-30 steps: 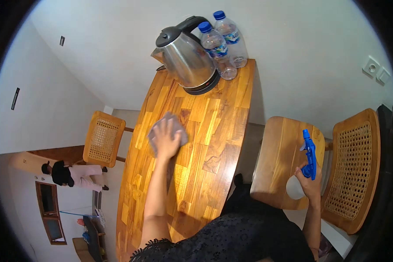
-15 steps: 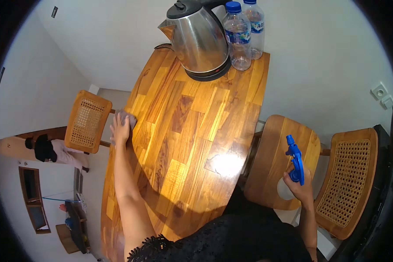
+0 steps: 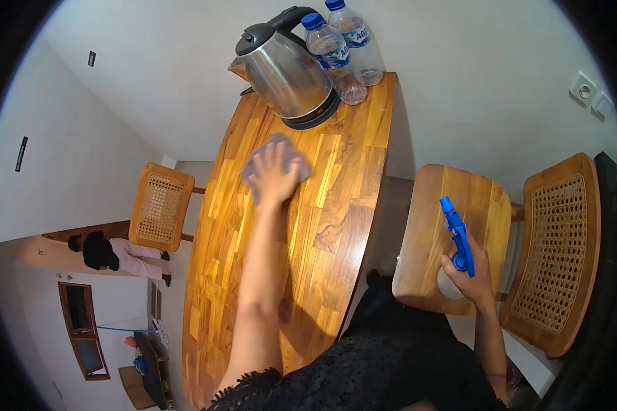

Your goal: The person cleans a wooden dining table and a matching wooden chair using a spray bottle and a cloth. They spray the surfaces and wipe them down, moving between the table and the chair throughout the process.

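My left hand [image 3: 275, 179] lies flat with fingers spread, pressing a grey-brown cloth [image 3: 252, 179] onto the wooden table [image 3: 301, 274]. The cloth sticks out around the fingers, a little blurred by motion. Over the chair seat at the right, my right hand [image 3: 474, 272] is wrapped round a spray bottle with a blue trigger head [image 3: 457, 236] and a whitish body [image 3: 448, 283]. Its nozzle points up and away from me. Most of the bottle's body is hidden by the hand.
A steel kettle [image 3: 288, 77] with a black lid and handle stands at the table's far end. Beside it are two clear plastic bottles with blue caps [image 3: 336, 61]. Cane-backed chairs stand at the right [image 3: 554, 253] and left [image 3: 161, 205]. Another person [image 3: 103, 252] stands far left.
My left hand has slid the cloth from the table's left edge to the right, toward the kettle. The right hand keeps its hold on the spray bottle. The whole view has shifted somewhat.
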Tool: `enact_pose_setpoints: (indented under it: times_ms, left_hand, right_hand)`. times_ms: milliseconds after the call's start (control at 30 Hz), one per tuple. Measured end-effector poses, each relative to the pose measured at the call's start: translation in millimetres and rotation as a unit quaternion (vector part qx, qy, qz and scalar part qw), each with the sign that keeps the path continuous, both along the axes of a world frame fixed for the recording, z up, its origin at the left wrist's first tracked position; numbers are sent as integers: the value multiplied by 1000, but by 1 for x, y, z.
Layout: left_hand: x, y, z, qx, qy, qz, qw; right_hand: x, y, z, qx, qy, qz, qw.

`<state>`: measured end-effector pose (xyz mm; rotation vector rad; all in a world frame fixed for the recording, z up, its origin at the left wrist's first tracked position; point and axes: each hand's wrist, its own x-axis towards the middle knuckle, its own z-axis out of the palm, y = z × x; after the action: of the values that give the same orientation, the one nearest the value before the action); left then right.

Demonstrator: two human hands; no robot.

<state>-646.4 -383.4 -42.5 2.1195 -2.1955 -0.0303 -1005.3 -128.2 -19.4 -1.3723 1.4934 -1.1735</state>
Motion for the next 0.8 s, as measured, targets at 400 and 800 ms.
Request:
enact_pose_setpoints:
  times_ms: [400, 800]
  left_hand:
    - [53, 72, 11, -23, -25, -8, 999]
    - [196, 160, 13, 13, 29, 137, 990]
  right_hand:
    - [39, 51, 8, 38, 18, 18, 999]
    - [94, 137, 3, 54, -17, 56, 997]
